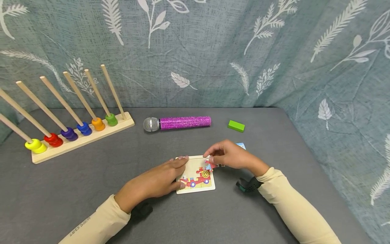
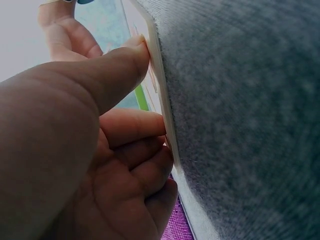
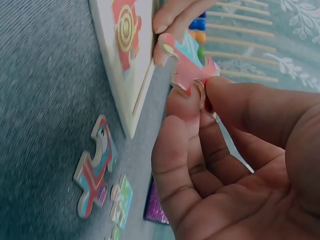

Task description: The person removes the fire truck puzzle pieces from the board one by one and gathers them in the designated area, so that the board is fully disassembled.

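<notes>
A shallow wooden jigsaw board (image 1: pixel 192 165) lies on the grey table, with red, yellow and blue vehicle pieces fitted along its lower part and right side. My left hand (image 1: pixel 163 178) rests on its left side, fingers over the upper left corner and thumb near the lower left. Between thumb and fingers, my right hand (image 1: pixel 233 155) pinches a red and light blue puzzle piece (image 3: pixel 187 65), held tilted above the board's right edge. Loose puzzle pieces (image 3: pixel 95 172) lie beside the board in the right wrist view; in the head view my right hand partly hides them.
A purple glittery microphone (image 1: pixel 185 123) lies behind the board. To its right is a green block (image 1: pixel 236 126). At the back left stands a wooden peg rack (image 1: pixel 82 139) with coloured beads on tall pegs. A patterned curtain (image 1: pixel 195 54) hangs behind the table.
</notes>
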The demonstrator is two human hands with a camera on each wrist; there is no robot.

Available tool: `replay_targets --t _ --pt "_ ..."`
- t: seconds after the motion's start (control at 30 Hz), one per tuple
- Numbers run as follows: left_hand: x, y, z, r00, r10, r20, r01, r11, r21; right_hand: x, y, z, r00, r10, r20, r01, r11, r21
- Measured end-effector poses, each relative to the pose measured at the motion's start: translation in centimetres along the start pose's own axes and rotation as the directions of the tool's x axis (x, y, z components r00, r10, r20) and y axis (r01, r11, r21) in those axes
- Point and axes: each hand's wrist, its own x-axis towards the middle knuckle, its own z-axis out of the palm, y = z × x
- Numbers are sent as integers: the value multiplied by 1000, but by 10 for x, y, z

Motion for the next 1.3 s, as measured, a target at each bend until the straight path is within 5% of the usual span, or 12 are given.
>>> replay_targets --t 1.3 --pt "-2 1 -1 1000 -17 1 17 999 36 -33 32 -36 984 65 -167 -82 992 -93"
